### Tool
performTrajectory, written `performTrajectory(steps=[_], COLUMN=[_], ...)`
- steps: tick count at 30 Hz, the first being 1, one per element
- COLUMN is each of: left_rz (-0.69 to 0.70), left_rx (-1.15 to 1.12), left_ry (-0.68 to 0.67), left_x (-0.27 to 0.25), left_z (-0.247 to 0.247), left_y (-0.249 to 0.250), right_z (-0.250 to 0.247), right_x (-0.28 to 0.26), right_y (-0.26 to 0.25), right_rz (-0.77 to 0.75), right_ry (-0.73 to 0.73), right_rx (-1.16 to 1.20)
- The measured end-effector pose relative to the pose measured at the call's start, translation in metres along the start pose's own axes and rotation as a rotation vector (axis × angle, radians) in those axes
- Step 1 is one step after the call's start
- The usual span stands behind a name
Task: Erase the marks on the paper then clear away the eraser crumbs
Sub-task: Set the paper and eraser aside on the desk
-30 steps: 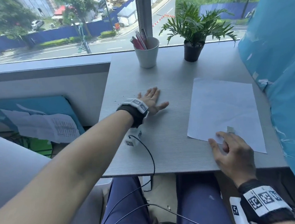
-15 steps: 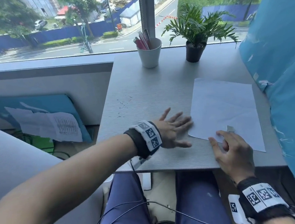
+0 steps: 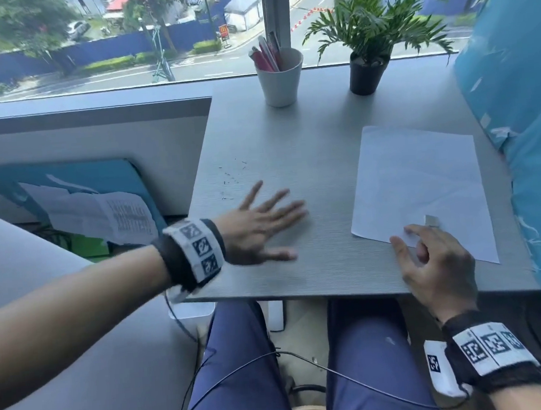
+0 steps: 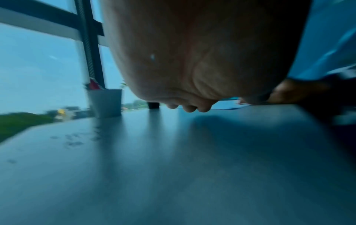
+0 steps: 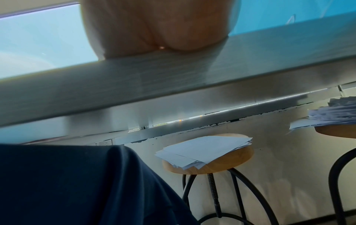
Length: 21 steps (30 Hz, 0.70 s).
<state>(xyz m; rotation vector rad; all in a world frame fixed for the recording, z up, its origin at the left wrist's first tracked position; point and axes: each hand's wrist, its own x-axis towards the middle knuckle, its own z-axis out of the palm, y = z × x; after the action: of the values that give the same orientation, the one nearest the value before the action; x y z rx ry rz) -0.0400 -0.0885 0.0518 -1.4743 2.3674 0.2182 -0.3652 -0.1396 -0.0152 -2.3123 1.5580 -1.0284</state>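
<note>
A white sheet of paper (image 3: 422,176) lies on the right half of the grey table (image 3: 290,145). A small pale eraser (image 3: 432,220) sits on the paper near its front edge. My right hand (image 3: 428,257) rests on the paper's near-left corner, fingers loosely bent just short of the eraser and thumb on the table. My left hand (image 3: 264,224) is flat with fingers spread, low over the table left of the paper, blurred. Dark eraser crumbs (image 3: 231,178) are scattered beyond it near the table's left edge, and they show as smudges (image 4: 73,140) in the left wrist view.
A white cup of pens (image 3: 280,74) and a small potted plant (image 3: 368,71) stand at the back by the window. Blue plastic sheeting (image 3: 528,120) hangs along the table's right side. Two stools (image 5: 206,164) with stacked papers stand below, to the right.
My left hand swept from the far left of the table toward me and right, almost to the paper, then drew back left a little. The right hand stayed on the paper's corner.
</note>
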Motion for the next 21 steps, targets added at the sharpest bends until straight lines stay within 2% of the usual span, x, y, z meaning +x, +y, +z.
performTrajectory(steps=[2, 3, 5, 10, 14, 17, 21], left_rz=[0.2, 0.228, 0.193, -0.043, -0.154, -0.135, 0.072], left_rx=[0.022, 0.022, 0.004, 0.048, 0.033, -0.019, 0.026], left_ry=[0.018, 0.028, 0.041, 0.011, 0.013, 0.085, 0.054], left_x=[-0.015, -0.019, -0.023, -0.015, -0.004, 0.013, 0.042], left_z=[0.014, 0.021, 0.028, 0.026, 0.019, 0.003, -0.01], left_y=[0.027, 0.028, 0.009, -0.077, -0.111, -0.115, -0.075], right_z=[0.0, 0.0, -0.001, -0.002, -0.001, -0.002, -0.001], right_x=[0.0, 0.0, 0.0, 0.0, 0.001, 0.0, 0.001], right_y=[0.0, 0.001, 0.0, -0.002, -0.004, -0.004, -0.004], right_rz=[0.0, -0.003, -0.011, -0.002, 0.005, 0.014, 0.024], right_ry=[-0.004, -0.008, -0.01, 0.0, -0.004, -0.017, -0.031], right_rx=[-0.004, -0.008, -0.012, -0.02, -0.024, -0.038, -0.049])
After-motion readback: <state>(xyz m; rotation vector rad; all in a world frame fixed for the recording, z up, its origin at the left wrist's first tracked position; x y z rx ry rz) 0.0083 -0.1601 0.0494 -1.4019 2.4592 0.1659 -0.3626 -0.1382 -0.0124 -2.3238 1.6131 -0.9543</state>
